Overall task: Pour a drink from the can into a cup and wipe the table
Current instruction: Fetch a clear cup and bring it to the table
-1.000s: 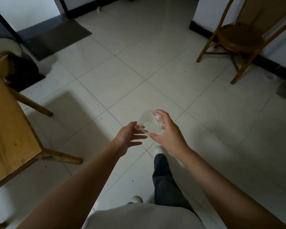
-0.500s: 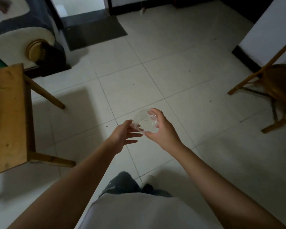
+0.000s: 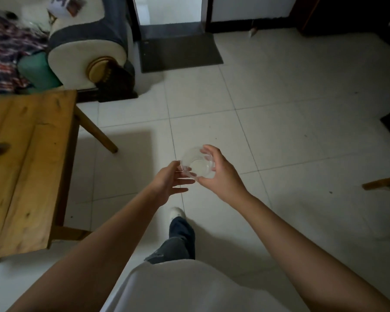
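A: Why is the cup [image 3: 196, 163] out in front of the body, over the floor [image 3: 279, 131], and not on the desk [image 3: 32, 154]?

B: My guess is that it is being carried to the desk, which lies off to the left with a leg stepping forward below. The cup looks clear and upright, its mouth facing up, so nothing would spill if it held anything. I cannot tell whether there is liquid in it.

A: Who has hold of it?

B: The right hand [image 3: 221, 176] does. Its fingers curl round the far side of the rim and the thumb comes in from the near side, so the cup sits in a wrapped grip from the right.

A: And the left hand [image 3: 169, 181]?

B: It is held flat and relaxed, fingers straight and slightly spread, fingertips touching the cup's left wall. I read that as steadying or getting ready to take it over, not a grip.

A: The arms?

B: Both reach forward, forearms converging at the cup. No can is in view, so pouring seems not yet begun.
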Tool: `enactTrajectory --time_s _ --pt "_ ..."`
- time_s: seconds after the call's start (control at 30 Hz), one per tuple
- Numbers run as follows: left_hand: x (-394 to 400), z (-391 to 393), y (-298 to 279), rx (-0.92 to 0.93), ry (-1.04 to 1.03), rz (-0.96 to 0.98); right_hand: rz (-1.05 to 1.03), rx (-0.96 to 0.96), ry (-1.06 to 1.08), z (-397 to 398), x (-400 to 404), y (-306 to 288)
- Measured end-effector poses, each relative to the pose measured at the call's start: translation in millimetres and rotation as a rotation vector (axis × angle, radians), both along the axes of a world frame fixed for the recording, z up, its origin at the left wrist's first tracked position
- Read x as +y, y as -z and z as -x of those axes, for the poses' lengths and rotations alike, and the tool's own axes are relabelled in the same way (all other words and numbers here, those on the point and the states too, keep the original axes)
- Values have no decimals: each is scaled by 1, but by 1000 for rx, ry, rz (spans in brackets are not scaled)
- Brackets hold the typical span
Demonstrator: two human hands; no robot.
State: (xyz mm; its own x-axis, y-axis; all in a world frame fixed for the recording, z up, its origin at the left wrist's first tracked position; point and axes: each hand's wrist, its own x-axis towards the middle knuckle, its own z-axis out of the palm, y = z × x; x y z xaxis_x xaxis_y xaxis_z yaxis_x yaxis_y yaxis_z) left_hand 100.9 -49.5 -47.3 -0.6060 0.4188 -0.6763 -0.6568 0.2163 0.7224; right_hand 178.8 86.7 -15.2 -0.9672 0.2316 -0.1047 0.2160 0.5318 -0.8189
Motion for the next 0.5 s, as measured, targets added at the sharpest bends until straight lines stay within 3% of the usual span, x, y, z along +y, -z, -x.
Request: enactTrajectory --time_s 0.23,0.5 --pt "-9 135 -17 19 -90 29 18 28 -75 146 -3 -8" --pt "-53 234 -25 50 -296 61 20 26 -293 279 -38 -13"
